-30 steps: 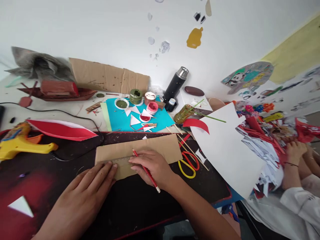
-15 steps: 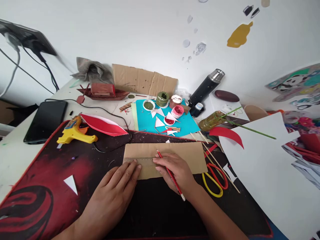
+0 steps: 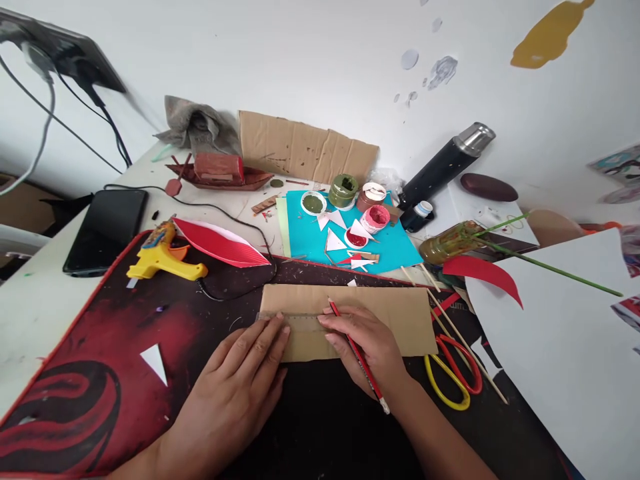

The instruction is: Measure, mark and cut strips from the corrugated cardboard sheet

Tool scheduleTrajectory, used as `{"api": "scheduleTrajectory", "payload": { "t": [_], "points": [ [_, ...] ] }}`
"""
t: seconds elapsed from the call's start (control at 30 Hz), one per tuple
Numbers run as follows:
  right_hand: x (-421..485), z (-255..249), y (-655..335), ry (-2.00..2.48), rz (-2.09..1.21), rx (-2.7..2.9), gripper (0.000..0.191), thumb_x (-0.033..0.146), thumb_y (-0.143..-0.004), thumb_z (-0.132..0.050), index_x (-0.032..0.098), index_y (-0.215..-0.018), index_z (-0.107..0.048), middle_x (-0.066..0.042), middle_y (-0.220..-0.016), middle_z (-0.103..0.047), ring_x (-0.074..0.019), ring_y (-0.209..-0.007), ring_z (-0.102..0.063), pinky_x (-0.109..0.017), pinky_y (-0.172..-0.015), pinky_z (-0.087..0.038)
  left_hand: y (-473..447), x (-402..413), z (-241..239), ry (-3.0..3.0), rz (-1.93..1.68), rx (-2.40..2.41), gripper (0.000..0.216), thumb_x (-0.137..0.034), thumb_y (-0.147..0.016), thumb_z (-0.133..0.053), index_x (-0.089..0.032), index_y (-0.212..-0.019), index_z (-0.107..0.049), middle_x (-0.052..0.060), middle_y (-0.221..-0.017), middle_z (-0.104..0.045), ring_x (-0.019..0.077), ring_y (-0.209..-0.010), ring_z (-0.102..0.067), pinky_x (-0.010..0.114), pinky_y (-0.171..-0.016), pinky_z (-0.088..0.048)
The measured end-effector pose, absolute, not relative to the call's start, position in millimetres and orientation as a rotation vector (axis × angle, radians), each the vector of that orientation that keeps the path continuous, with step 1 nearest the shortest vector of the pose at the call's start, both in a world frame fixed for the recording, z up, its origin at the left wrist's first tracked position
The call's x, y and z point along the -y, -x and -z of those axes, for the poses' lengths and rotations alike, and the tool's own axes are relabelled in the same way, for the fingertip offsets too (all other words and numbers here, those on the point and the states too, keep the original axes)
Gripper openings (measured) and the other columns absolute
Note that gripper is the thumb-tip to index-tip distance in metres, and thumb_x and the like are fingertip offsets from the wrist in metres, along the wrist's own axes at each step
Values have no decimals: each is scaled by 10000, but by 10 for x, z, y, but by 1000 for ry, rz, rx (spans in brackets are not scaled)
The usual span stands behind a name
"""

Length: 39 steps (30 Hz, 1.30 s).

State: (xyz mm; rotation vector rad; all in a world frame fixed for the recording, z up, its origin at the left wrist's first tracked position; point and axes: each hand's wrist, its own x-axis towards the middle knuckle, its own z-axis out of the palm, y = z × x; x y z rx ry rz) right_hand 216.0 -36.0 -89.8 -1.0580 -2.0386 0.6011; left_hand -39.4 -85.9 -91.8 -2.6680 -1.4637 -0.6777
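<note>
A rectangular piece of brown cardboard (image 3: 395,317) lies flat on the dark desk mat in front of me. Across it rests a clear ruler (image 3: 304,323), parallel to the cardboard's long edge. My left hand (image 3: 245,380) lies palm down, its extended fingers pressing the ruler's left end. In my right hand (image 3: 367,347) a red-and-black pencil (image 3: 364,363) is held, slanted, with its tip up and away from me and its white eraser end towards me. The fingertips of that hand touch the ruler's right part. Scissors (image 3: 453,380) with red and yellow handles sit partly under the cardboard's right corner.
A yellow glue gun (image 3: 167,259) and a red paper leaf shape (image 3: 225,243) lie left. Behind are paint pots (image 3: 344,192) on blue paper (image 3: 310,233), a model boat (image 3: 220,175) and a leaning thermos (image 3: 445,167). Thin sticks (image 3: 467,347) and white paper (image 3: 560,333) are at right.
The camera view has turned slightly left, so the scene sits farther right. Both hands, the ruler and the pencil keep nearly the same places on the cardboard.
</note>
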Motion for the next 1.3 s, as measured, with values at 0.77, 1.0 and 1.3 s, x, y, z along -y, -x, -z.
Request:
{"api": "scheduleTrajectory", "payload": {
  "t": [0.77, 1.0, 1.3],
  "points": [
    [371, 901, -2178, 1043, -502, 2000, 258, 124, -1069, -665, 272, -1240, -787, -79, -1130, -882, -265, -1055, -855, -428, -949, -696, 312, 907, 938, 2677, 627, 1480, 445, -342, -1134, -509, -111, -1463, -700, 163, -1541, -722, 311, -1385, -676, 425, -1169, -466],
    [383, 898, -2173, 1090, -522, 1962, 213, 136, -1071, -678, 256, -1197, -801, -81, -1124, -885, -267, -1064, -854, -411, -941, -698, 259, 897, 962, 2690, 646, 1485, 460, -353, -1150, -481, -82, -1455, -694, 173, -1560, -704, 322, -1381, -678, 453, -1154, -449],
    [389, 878, -2206, 1149, -595, 1974, 235, 185, -1071, -691, 290, -1234, -823, -73, -1140, -883, -280, -1066, -851, -431, -956, -705, 261, 908, 935, 2687, 647, 1501, 458, -344, -1124, -534, -104, -1487, -677, 162, -1545, -719, 315, -1386, -672, 449, -1175, -445]
  ]
}}
